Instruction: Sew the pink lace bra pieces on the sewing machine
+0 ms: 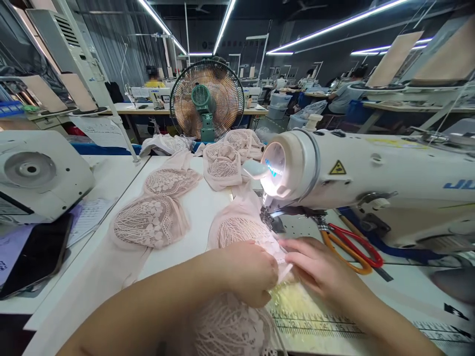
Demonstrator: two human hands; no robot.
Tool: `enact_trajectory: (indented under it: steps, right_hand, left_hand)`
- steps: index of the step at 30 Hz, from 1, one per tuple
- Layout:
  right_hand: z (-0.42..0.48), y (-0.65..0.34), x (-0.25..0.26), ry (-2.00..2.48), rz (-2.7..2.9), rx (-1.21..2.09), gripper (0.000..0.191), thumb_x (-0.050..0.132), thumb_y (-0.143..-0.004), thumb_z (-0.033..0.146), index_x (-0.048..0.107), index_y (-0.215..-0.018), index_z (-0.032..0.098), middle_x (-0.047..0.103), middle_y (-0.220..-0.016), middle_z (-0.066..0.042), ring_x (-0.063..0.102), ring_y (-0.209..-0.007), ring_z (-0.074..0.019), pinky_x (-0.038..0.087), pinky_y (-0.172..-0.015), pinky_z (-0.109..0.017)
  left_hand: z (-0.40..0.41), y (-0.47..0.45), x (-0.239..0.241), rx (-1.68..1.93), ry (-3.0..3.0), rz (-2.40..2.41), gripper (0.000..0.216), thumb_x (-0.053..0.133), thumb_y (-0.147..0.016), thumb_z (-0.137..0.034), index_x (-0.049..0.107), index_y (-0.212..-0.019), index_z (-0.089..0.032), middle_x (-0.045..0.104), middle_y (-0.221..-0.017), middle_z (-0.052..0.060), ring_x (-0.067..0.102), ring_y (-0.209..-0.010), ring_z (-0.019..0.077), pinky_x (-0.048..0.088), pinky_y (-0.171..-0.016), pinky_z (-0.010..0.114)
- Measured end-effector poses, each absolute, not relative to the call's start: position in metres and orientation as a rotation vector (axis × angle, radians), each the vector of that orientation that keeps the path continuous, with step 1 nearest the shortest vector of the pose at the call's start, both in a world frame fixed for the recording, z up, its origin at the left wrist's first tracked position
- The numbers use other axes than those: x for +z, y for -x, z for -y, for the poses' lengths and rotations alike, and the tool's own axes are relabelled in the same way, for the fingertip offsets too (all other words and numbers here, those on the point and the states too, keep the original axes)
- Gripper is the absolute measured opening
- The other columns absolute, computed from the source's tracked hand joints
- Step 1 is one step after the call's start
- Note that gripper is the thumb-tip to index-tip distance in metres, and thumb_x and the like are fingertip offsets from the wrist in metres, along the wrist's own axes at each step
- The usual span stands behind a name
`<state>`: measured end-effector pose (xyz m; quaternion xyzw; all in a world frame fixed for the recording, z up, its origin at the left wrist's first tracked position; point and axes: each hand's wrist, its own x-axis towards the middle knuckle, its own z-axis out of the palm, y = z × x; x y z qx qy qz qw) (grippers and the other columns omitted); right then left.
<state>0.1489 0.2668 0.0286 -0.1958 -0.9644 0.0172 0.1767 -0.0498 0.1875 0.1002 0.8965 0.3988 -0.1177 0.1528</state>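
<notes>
Two hands work near the sewing machine (371, 173). Lace piece (241, 230) lies flat under its needle, centre. Left hand (248, 272), curled, pinches the lace's near edge; right hand (319, 269), fingers extended, presses it just beside. Scissors (352, 247) lie right.

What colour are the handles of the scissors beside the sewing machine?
The scissors have one red and one orange handle, seen in the head view.
</notes>
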Motion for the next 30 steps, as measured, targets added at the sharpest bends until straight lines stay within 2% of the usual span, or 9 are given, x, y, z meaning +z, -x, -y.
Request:
enact_trajectory:
  steps: [4, 9, 13, 15, 20, 25, 30]
  right_hand:
    - [-0.260, -0.160, 0.021, 0.468, 2.661, 0.104, 0.021, 0.043, -0.090, 0.016, 0.063, -0.095, 0.019, 0.070, -0.097, -0.008, 0.060, -0.090, -0.0225, 0.053, -0.073, -0.035]
    - [-0.257, -0.163, 0.017, 0.404, 2.606, 0.060, 0.018, 0.049, -0.088, 0.014, 0.063, -0.099, 0.018, 0.070, -0.095, -0.008, 0.061, -0.087, -0.0217, 0.054, -0.073, -0.034]
    - [-0.256, -0.162, 0.021, 0.373, 2.601, 0.048, 0.019, 0.050, -0.086, 0.012, 0.063, -0.100, 0.018, 0.070, -0.094, -0.008, 0.061, -0.085, -0.0214, 0.055, -0.071, -0.034]
    - [-0.257, -0.161, 0.023, 0.387, 2.616, 0.047, 0.018, 0.050, -0.087, 0.013, 0.064, -0.098, 0.017, 0.070, -0.093, -0.008, 0.061, -0.085, -0.0216, 0.055, -0.070, -0.034]
    - [-0.261, -0.156, 0.022, 0.459, 2.666, 0.021, 0.020, 0.047, -0.090, 0.018, 0.066, -0.094, 0.017, 0.070, -0.092, -0.008, 0.059, -0.086, -0.0222, 0.053, -0.070, -0.033]
    - [-0.268, -0.145, 0.024, 0.497, 2.662, 0.026, 0.025, 0.041, -0.091, 0.015, 0.066, -0.088, 0.018, 0.069, -0.091, -0.007, 0.056, -0.085, -0.0230, 0.049, -0.072, -0.035]
    - [-0.276, -0.133, 0.027, 0.470, 2.673, 0.006, 0.022, 0.045, -0.088, 0.015, 0.066, -0.084, 0.018, 0.068, -0.088, -0.006, 0.055, -0.088, -0.0248, 0.047, -0.074, -0.036]
  left_hand:
    - [-0.183, 0.044, 0.090, -0.268, -2.668, -1.166, 0.029, 0.062, -0.081, -0.040, 0.066, -0.090, -0.012, 0.065, -0.099, 0.010, 0.058, -0.087, 0.0215, 0.048, -0.077, 0.037]
    - [-0.178, 0.039, 0.071, -0.030, -2.786, -1.334, 0.052, 0.069, -0.075, -0.043, 0.056, -0.111, -0.008, 0.062, -0.097, 0.009, 0.057, -0.084, 0.0215, 0.047, -0.073, 0.035]
    - [-0.180, 0.042, 0.063, 0.039, -2.881, -1.345, 0.025, 0.058, -0.084, -0.025, 0.060, -0.105, -0.012, 0.060, -0.097, 0.007, 0.055, -0.083, 0.0199, 0.043, -0.070, 0.034]
    - [-0.184, 0.045, 0.063, 0.023, -2.891, -1.313, 0.022, 0.055, -0.083, -0.018, 0.062, -0.103, -0.014, 0.061, -0.099, 0.007, 0.054, -0.084, 0.0195, 0.042, -0.071, 0.033]
    - [-0.195, 0.054, 0.066, -0.087, -2.879, -1.290, 0.024, 0.052, -0.085, -0.017, 0.062, -0.106, -0.018, 0.060, -0.113, 0.005, 0.053, -0.095, 0.0202, 0.041, -0.082, 0.035]
    - [-0.203, 0.060, 0.065, -0.099, -2.873, -1.337, 0.020, 0.054, -0.085, -0.017, 0.065, -0.101, -0.021, 0.063, -0.110, 0.002, 0.055, -0.097, 0.0207, 0.040, -0.087, 0.038]
    - [-0.211, 0.068, 0.065, -0.073, -2.827, -1.368, 0.021, 0.053, -0.085, -0.015, 0.065, -0.101, -0.020, 0.064, -0.113, 0.001, 0.054, -0.103, 0.0212, 0.035, -0.098, 0.043]
